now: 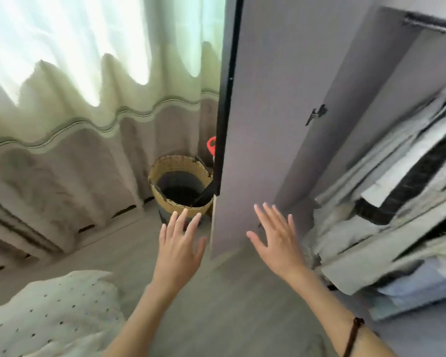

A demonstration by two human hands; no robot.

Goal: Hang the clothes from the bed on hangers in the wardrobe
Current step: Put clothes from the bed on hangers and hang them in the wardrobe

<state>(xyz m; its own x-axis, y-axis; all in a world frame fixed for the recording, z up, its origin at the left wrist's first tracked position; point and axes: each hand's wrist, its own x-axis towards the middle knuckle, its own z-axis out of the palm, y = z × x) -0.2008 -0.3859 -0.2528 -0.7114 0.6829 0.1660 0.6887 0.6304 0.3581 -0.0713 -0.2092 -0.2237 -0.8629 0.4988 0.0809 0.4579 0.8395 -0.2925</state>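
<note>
The wardrobe stands open on the right, its grey door (273, 119) swung out toward me. Inside, several grey, white and black garments (397, 202) hang packed together below a dark rail (433, 24). My left hand (179, 243) is held out with straight, spread fingers, holding nothing, just left of the door's lower edge. My right hand (276, 235) is also spread and holds nothing, in front of the door's lower inner face. A corner of the bed (49, 313), covered in white dotted fabric, shows at the bottom left.
A woven basket (180, 186) stands on the grey floor by the door's outer edge, with a red-handled tool (211, 146) behind it. Pale green curtains (88, 99) cover the window on the left.
</note>
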